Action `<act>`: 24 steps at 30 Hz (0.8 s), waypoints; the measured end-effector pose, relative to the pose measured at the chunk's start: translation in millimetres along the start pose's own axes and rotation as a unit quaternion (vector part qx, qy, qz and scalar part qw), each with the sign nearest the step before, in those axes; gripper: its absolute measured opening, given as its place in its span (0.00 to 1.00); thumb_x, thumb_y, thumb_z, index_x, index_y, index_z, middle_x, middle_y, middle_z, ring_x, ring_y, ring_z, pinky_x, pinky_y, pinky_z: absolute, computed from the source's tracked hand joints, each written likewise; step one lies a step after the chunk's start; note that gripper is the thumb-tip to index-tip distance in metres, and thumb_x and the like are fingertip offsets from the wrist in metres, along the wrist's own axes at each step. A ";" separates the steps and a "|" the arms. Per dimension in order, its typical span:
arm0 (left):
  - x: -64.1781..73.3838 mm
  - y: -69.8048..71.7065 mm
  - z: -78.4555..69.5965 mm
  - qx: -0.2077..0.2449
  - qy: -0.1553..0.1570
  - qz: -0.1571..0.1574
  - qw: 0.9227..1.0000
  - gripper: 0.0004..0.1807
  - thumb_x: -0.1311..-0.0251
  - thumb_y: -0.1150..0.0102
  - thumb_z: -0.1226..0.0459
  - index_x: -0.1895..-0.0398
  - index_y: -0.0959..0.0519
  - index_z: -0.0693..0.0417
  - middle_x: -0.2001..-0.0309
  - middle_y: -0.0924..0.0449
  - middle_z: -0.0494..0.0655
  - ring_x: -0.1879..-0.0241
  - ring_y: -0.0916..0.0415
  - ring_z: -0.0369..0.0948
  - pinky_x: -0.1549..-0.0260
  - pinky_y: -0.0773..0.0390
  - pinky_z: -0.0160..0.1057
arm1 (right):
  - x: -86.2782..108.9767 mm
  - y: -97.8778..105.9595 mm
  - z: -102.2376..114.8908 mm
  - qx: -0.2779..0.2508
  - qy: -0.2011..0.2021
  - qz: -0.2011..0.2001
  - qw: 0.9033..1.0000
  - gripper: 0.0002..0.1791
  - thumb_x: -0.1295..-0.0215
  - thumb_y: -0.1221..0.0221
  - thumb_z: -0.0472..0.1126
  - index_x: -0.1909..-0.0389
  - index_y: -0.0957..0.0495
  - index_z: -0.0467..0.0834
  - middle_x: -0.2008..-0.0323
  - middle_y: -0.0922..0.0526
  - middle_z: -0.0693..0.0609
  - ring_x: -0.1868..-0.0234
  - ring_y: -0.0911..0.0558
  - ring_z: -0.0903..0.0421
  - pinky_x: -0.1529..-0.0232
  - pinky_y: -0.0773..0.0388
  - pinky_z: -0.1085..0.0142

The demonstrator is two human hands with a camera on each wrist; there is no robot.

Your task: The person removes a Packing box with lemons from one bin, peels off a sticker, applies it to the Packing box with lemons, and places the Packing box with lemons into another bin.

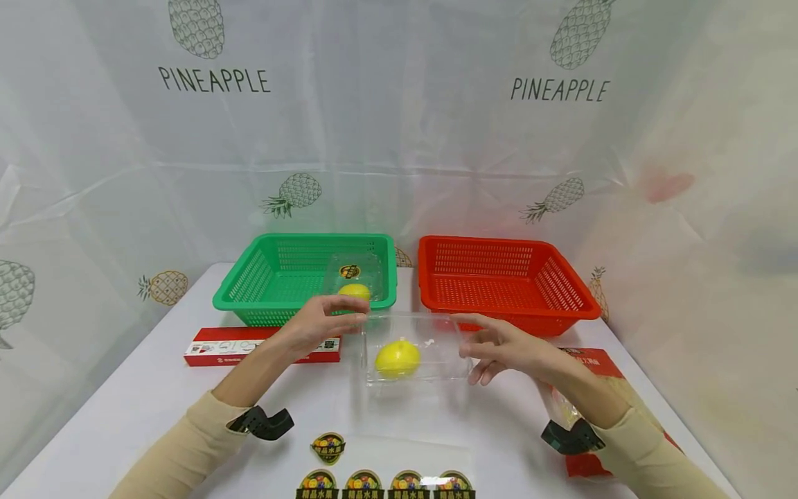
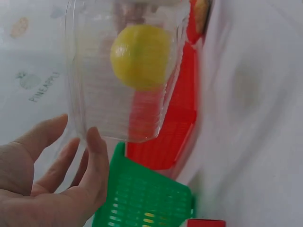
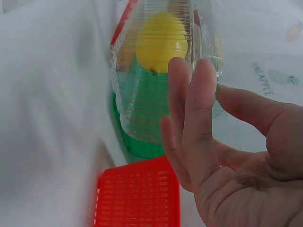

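In the head view, a clear container (image 1: 439, 350) is held between the two hands, above the surface (image 1: 156, 374). Its left edge is pinched by the thumb and fingers of the left hand (image 1: 318, 324), and its right edge is gripped by the bent fingers of the right hand (image 1: 503, 345). Inside it a yellow lemon (image 1: 397, 359) is seen, nearer to the left hand than to the right. Just beyond the left hand, a green basket (image 1: 299, 305) is placed, in which a second clear container (image 1: 370, 267) with a dark label (image 1: 350, 272) and a yellow fruit (image 1: 355, 291) is contained. Beyond the right hand, a red basket (image 1: 499, 313) is set. A red-and-white box (image 1: 227, 346) is partly covered by the left forearm, and a red packet (image 1: 623, 388) by the right one. Nearer the wearer than both hands, a sheet of round stickers (image 1: 430, 449) is laid. Behind everything, a pineapple-printed sheet (image 1: 399, 132) is hung.

In the left wrist view, the container's near end is met by the left thumb and fingertips; the lemon is seen towards the end away from that hand. The green basket is shown beside the fingers, and the red basket is partly seen through the clear wall.

In the right wrist view, the container's edge is caught between the right thumb and two extended fingers. The lemon is seen past the fingertips, and the red basket below them.
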State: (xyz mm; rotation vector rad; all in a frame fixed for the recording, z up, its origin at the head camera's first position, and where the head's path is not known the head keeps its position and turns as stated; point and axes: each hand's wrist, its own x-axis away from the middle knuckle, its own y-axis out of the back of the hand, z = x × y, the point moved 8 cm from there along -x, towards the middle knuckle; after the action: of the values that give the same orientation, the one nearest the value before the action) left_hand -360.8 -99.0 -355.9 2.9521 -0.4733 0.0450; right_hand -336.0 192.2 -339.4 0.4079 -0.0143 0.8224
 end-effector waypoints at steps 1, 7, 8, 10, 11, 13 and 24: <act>0.7 0.3 2.4 -0.012 0.002 -0.005 1.000 0.26 0.42 0.32 0.55 0.41 0.22 0.55 0.38 0.25 0.50 0.44 0.21 0.48 0.41 0.23 0.44 | -0.6 -0.5 -1.7 0.000 -0.002 -0.001 1.000 0.40 0.30 0.42 0.42 0.23 0.51 0.47 0.52 0.24 0.38 0.65 0.12 0.45 0.62 0.14 0.58; 1.5 1.4 17.1 -0.067 0.010 -0.028 0.997 0.28 0.45 0.30 0.50 0.42 0.20 0.49 0.37 0.24 0.46 0.33 0.36 0.47 0.35 0.30 0.50 | -5.4 -3.9 -8.7 0.010 -0.003 -0.008 1.000 0.41 0.31 0.41 0.42 0.23 0.51 0.45 0.54 0.24 0.37 0.65 0.12 0.45 0.64 0.14 0.59; 1.5 1.5 19.5 -0.070 0.012 -0.032 0.997 0.28 0.45 0.30 0.50 0.42 0.19 0.49 0.38 0.23 0.46 0.32 0.37 0.47 0.36 0.30 0.51 | -6.3 -4.9 -9.7 0.013 -0.001 -0.007 1.000 0.41 0.31 0.41 0.42 0.23 0.51 0.45 0.54 0.24 0.37 0.65 0.12 0.44 0.64 0.14 0.59; 1.3 1.7 24.1 -0.073 0.017 -0.037 0.997 0.27 0.45 0.30 0.50 0.42 0.19 0.49 0.38 0.22 0.46 0.33 0.37 0.47 0.37 0.30 0.51 | -8.3 -7.2 -11.5 0.012 0.002 -0.005 1.000 0.40 0.31 0.42 0.41 0.23 0.50 0.45 0.55 0.24 0.33 0.65 0.12 0.44 0.63 0.14 0.60; 1.3 1.8 26.0 -0.076 0.019 -0.040 0.996 0.27 0.45 0.30 0.50 0.43 0.19 0.48 0.39 0.22 0.46 0.33 0.36 0.47 0.37 0.29 0.50 | -9.3 -8.0 -12.8 0.011 0.002 -0.006 1.000 0.40 0.30 0.42 0.41 0.23 0.50 0.45 0.54 0.24 0.32 0.65 0.12 0.44 0.64 0.14 0.60; 1.2 1.6 29.2 -0.077 0.023 -0.044 0.996 0.27 0.45 0.30 0.50 0.42 0.19 0.49 0.39 0.22 0.46 0.35 0.34 0.47 0.39 0.27 0.49 | -11.4 -9.2 -16.2 0.012 -0.001 -0.009 1.000 0.39 0.31 0.41 0.41 0.23 0.48 0.45 0.54 0.25 0.30 0.66 0.12 0.45 0.64 0.14 0.61; -2.4 -0.4 38.0 -0.081 0.027 -0.049 0.995 0.25 0.44 0.30 0.53 0.44 0.18 0.48 0.41 0.21 0.46 0.46 0.28 0.43 0.48 0.23 0.44 | -20.4 -10.6 -32.4 0.032 -0.025 -0.026 0.999 0.40 0.32 0.40 0.42 0.24 0.47 0.47 0.53 0.25 0.28 0.66 0.12 0.43 0.64 0.14 0.60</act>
State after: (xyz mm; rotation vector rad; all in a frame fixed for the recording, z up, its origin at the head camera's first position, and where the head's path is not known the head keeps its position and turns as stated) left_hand -362.8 -103.8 -393.7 2.8030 -0.3076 0.0714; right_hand -347.1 182.9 -376.4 0.4865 -0.0230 0.7627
